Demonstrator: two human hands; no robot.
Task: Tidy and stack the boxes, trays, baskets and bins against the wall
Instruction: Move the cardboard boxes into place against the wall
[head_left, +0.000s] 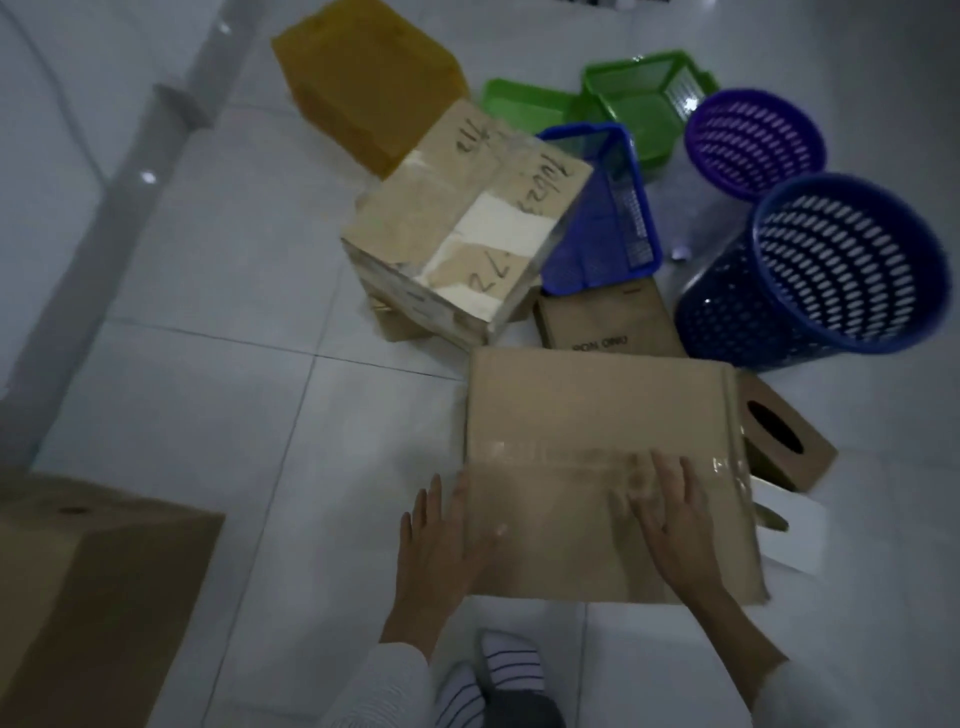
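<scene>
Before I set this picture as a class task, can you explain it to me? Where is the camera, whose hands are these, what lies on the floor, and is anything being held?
There is one picture, from a camera worn on a person's head, looking down. No machine is involved. Both bare hands lie with straight fingers on a large taped cardboard box on the white tiled floor: the left hand at its left edge, the right hand on top. Nothing is gripped. Around it lie a scribbled-on carton, a yellow box, a blue tray, green trays, a purple basket, a dark blue bin and a brown tissue box. The picture is blurred.
</scene>
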